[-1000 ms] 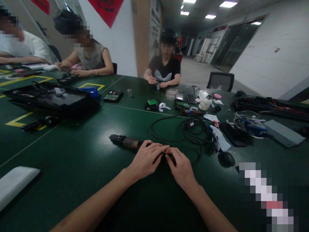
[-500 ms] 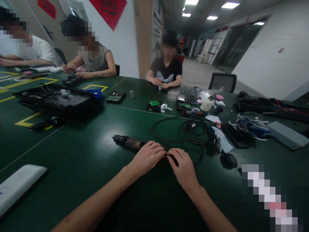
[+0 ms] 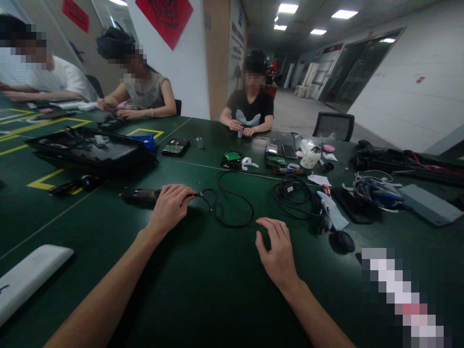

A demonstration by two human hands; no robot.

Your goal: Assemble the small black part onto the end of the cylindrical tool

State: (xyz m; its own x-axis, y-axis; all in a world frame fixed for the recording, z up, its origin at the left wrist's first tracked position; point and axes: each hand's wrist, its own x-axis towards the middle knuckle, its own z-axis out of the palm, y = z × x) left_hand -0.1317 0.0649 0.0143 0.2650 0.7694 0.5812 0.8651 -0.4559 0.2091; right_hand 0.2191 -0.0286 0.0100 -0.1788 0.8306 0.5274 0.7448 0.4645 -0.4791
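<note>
My left hand (image 3: 171,205) is closed over the rear end of a dark electric screwdriver (image 3: 141,195), whose front points left, low over the green table. From beyond my fingers a black cable (image 3: 237,225) runs out and loops to the right. My right hand (image 3: 276,244) holds nothing; its fingers are curved and apart, just above the tabletop, close to the cable loop. Farther right, more of the cable lies in a coil (image 3: 293,195). The screwdriver's grip is partly hidden under my left hand.
A black tray (image 3: 90,150) stands at the left, a white case (image 3: 34,280) at the near left. Opened devices with green circuit boards (image 3: 234,156) lie ahead. A phone (image 3: 351,205), a computer mouse (image 3: 341,241) and a grey plate (image 3: 431,205) are at the right. Three people sit across the table.
My left hand has moved left and away from me, carrying the screwdriver and drawing its cable out. My right hand has parted from it, its fingers opened, staying in nearly the same place.
</note>
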